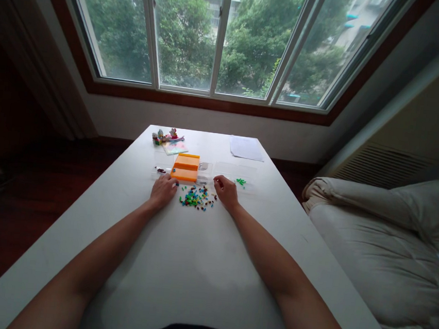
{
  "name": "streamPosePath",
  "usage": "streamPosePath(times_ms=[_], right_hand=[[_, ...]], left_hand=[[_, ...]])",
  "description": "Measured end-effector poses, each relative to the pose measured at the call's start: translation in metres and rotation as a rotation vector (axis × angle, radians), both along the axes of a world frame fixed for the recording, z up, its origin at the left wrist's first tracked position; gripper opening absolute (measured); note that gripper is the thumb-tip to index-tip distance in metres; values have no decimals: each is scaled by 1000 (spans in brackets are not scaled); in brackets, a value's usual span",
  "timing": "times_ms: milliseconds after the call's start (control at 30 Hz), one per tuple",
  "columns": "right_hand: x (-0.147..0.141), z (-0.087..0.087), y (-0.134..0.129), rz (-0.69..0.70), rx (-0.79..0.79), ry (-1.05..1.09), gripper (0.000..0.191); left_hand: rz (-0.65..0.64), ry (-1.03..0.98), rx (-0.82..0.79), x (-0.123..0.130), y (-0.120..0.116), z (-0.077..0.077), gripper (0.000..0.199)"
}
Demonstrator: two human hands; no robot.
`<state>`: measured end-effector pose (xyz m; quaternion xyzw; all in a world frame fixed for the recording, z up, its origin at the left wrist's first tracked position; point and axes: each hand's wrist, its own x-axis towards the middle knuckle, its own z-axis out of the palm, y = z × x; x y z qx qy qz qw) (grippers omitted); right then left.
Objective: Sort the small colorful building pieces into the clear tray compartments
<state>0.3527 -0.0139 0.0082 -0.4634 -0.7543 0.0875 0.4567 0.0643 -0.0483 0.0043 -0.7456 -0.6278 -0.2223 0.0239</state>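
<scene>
Toy bricks (192,198) lie heaped at about four o'clock from the left hand (164,189), eight from the right hand (227,190); both hands' fingers curl, grasp impossible to tell.

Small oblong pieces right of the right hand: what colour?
Those small oblong pieces are green; best in head view.

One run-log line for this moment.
left hand: near orange rectangular plastic tray | right hand: beside loose multicoloured pile of small pieces | small green pieces: apart, right of pile
</scene>
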Motion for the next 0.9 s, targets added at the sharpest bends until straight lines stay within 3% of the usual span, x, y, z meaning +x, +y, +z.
streamPosePath(times_ms=[300, 567, 900], right_hand=[[0, 1, -1, -20, -18, -9, 21], [-2, 2, -2, -5, -29, -1, 21], [0, 0, -1, 18, -15, -1, 20]], left_hand=[[-32, -139, 16, -3, 1, 1, 14], [-8, -532, 22, -3, 7, 4, 14], [-75, -893, -5, -7, 18, -7, 21]])
